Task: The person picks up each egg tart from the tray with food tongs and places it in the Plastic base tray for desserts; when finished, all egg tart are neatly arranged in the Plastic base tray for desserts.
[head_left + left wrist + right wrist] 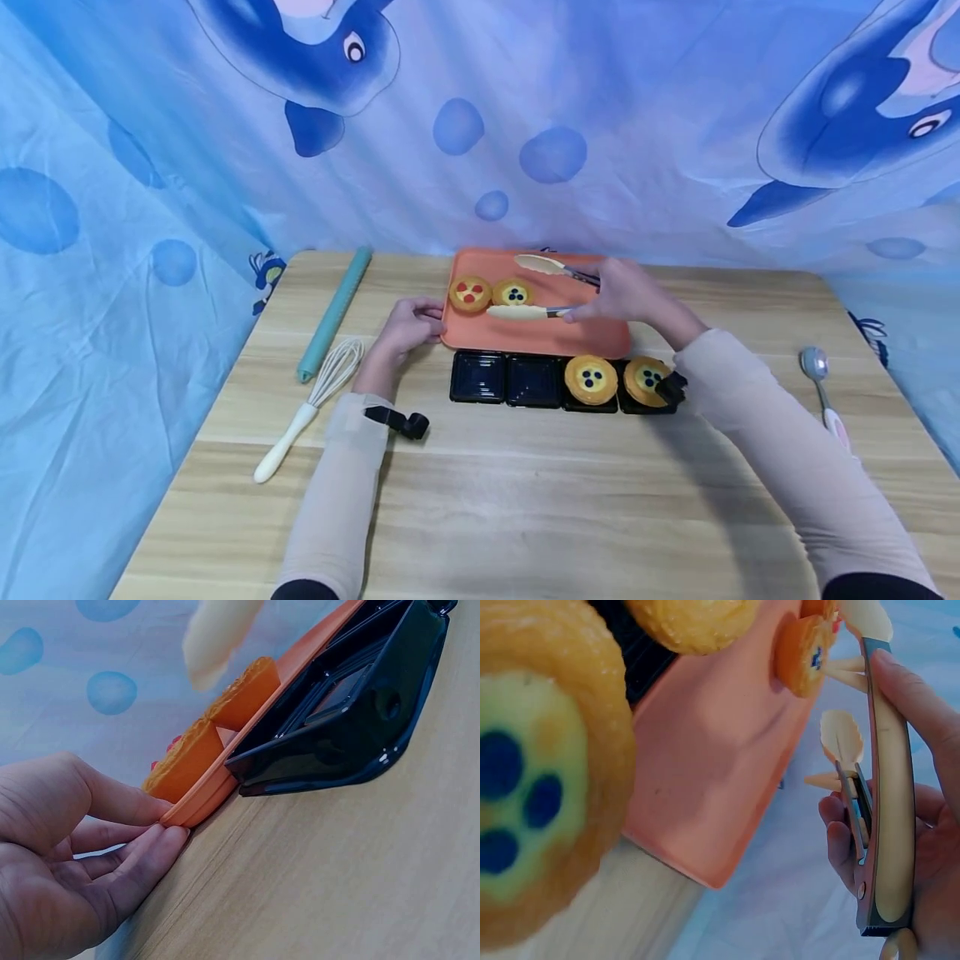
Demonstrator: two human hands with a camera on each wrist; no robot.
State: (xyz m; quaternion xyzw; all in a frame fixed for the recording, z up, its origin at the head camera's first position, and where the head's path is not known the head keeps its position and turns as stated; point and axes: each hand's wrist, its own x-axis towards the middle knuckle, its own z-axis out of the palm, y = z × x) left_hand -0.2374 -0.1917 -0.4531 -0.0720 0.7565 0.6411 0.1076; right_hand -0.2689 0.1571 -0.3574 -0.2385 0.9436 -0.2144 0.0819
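My left hand pinches the left rim of an orange tray, its thumb against the rim and fingers beneath in the left wrist view. Two tarts lie on the tray's left part, one with red pieces, one with blueberries. My right hand grips tongs with cream tips. The tongs are spread above the tray, one tip near the blueberry tart and apart from it, as far as I can tell. In front of the tray, two more blueberry tarts sit in black boxes; the left two boxes hold nothing.
On the left lie a teal rolling pin and a whisk with a white handle. A spoon lies far right. Behind the wooden table hangs a blue curtain with printed dolphins.
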